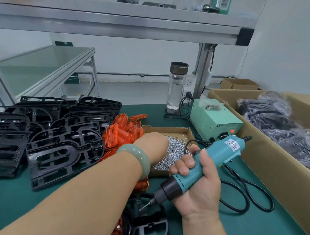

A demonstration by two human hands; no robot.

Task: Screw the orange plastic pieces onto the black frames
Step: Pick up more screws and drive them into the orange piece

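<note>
My right hand [196, 179] grips a teal electric screwdriver [207, 162], its bit pointing down-left over a black frame [146, 221] at the front edge. An orange piece [118, 229] sits on that frame, partly under my left forearm. My left hand [153, 143], with a pale green bangle on the wrist, reaches into a shallow cardboard tray [168, 129] of small silver screws [175, 152]; its fingers are bent down into the screws and hidden. A pile of orange plastic pieces [121, 130] lies beside a stack of black frames [57, 131] on the left.
A green power supply box [214, 120] and a glass bottle [176, 88] stand behind the tray. The screwdriver's black cable [245, 194] loops on the green mat. A large cardboard box [280, 158] of bagged black parts fills the right side. A metal shelf [119, 20] runs overhead.
</note>
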